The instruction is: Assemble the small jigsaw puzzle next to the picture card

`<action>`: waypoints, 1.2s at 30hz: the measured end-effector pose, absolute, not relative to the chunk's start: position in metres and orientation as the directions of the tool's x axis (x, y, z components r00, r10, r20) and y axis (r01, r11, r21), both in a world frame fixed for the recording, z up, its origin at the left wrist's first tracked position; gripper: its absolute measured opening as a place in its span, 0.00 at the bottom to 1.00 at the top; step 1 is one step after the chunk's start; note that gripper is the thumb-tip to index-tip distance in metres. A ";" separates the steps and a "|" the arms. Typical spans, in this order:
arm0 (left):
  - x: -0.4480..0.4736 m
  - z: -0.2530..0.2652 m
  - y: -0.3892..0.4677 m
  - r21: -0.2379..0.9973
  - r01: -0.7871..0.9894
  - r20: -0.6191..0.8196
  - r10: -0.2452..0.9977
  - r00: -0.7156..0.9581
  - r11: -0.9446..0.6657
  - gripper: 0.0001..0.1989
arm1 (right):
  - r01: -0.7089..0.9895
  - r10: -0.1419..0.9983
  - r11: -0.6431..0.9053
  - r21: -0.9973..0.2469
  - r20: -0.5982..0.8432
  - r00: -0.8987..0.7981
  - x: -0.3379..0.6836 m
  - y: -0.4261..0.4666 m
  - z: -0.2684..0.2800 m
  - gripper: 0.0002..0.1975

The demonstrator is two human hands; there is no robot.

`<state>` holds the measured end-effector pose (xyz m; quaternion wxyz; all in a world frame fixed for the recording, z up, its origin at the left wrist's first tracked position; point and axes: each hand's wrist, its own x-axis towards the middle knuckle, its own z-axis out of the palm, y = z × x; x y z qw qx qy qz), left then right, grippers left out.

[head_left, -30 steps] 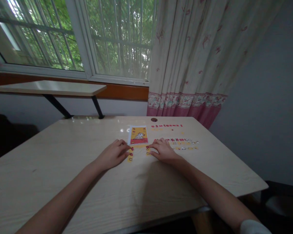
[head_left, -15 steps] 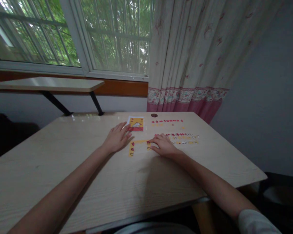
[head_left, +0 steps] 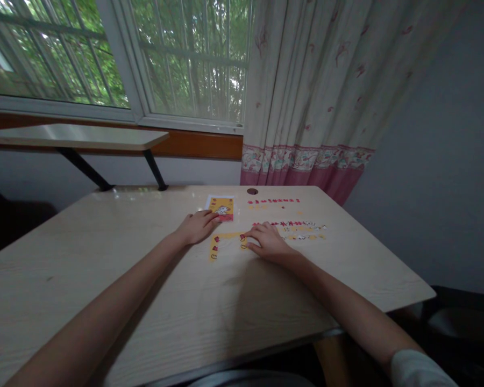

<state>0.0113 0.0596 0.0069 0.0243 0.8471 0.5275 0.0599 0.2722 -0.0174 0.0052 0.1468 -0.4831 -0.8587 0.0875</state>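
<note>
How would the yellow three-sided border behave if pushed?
The yellow border lies thin and flat, so it probably slides rather than tips. Its narrow sides run from one top strip, so it may twist or part there. With the right hand at its right side, a push there might skew it.

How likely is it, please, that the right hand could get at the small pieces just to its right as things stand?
Probably yes: the small pieces lie on the tabletop close beside the right hand, with no visible barrier between them.
</note>
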 end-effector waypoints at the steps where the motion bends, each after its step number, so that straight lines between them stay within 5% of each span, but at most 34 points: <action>1: 0.011 0.008 0.056 0.108 0.883 0.086 0.889 0.450 -0.457 0.31 | 0.805 0.856 0.518 -0.290 0.166 -0.490 0.272 -0.017 0.005 0.18; 8: 0.001 -0.003 0.036 0.185 0.828 0.175 0.847 0.502 -0.529 0.27 | 0.806 0.855 0.518 -0.285 0.143 -0.499 0.271 -0.016 0.006 0.18; 36: 0.002 -0.008 0.024 0.117 0.850 0.128 0.857 0.500 -0.513 0.25 | 0.824 0.868 0.497 -0.273 0.141 -0.476 0.273 -0.015 0.003 0.18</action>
